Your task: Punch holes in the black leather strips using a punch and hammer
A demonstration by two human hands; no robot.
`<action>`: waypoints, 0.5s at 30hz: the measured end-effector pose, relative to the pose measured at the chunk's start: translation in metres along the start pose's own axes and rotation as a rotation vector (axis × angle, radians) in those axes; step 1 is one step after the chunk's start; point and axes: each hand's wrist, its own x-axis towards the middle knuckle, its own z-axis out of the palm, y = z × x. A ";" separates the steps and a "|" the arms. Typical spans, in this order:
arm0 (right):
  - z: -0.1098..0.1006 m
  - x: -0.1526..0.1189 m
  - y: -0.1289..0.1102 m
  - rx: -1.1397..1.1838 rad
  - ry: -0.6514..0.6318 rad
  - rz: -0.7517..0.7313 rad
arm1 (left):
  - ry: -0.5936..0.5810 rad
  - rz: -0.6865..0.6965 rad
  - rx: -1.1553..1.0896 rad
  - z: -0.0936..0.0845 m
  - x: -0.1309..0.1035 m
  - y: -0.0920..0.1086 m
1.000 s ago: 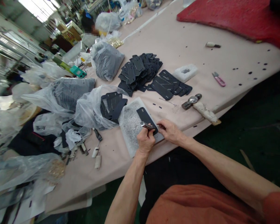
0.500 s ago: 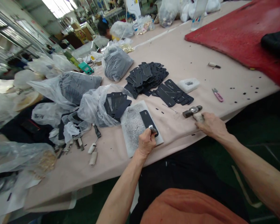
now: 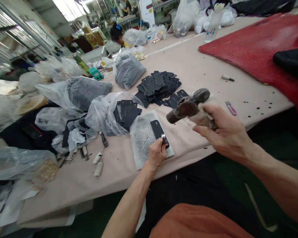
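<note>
Head view: left hand (image 3: 156, 153) grips the tool (image 3: 163, 136), right hand (image 3: 225, 132) the hammer (image 3: 188, 107), so a steady, square tool's probably key.

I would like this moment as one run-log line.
left hand: holds metal tool over black piece | right hand: holds hammer above table | white board: under black piece
</note>
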 end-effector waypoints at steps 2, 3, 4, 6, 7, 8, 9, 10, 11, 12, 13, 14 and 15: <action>-0.001 0.008 -0.015 -0.106 -0.078 -0.241 | -0.002 0.006 0.009 0.000 0.000 0.000; 0.000 0.010 -0.019 -0.165 -0.141 -0.331 | -0.005 0.007 0.015 0.000 -0.001 0.000; 0.002 0.011 -0.022 -0.232 -0.209 -0.399 | -0.003 0.005 0.021 0.000 -0.001 -0.001; 0.005 0.012 -0.023 -0.341 -0.314 -0.466 | 0.002 -0.003 0.030 0.000 -0.002 -0.001; 0.007 0.012 -0.024 -0.362 -0.321 -0.478 | 0.003 -0.006 0.028 0.001 -0.002 -0.001; 0.007 0.012 -0.024 -0.357 -0.296 -0.480 | 0.002 -0.005 0.021 0.001 -0.003 -0.001; 0.007 0.012 -0.025 -0.331 -0.240 -0.473 | -0.001 -0.002 0.009 0.001 -0.002 -0.001; 0.007 0.011 -0.025 -0.296 -0.173 -0.465 | -0.005 0.004 -0.003 0.001 -0.002 -0.001; 0.007 0.011 -0.026 -0.271 -0.120 -0.461 | -0.006 0.011 -0.012 0.000 -0.002 -0.001; 0.007 0.009 -0.026 -0.274 -0.107 -0.466 | -0.005 0.013 -0.014 0.000 -0.002 0.000; 0.007 0.008 -0.025 -0.298 -0.131 -0.477 | -0.003 0.013 -0.010 0.000 -0.001 0.000; 0.007 0.006 -0.024 -0.332 -0.189 -0.484 | -0.001 0.010 -0.003 0.000 -0.001 0.000; 0.006 0.005 -0.023 -0.357 -0.251 -0.482 | -0.002 0.005 0.002 0.000 -0.001 0.001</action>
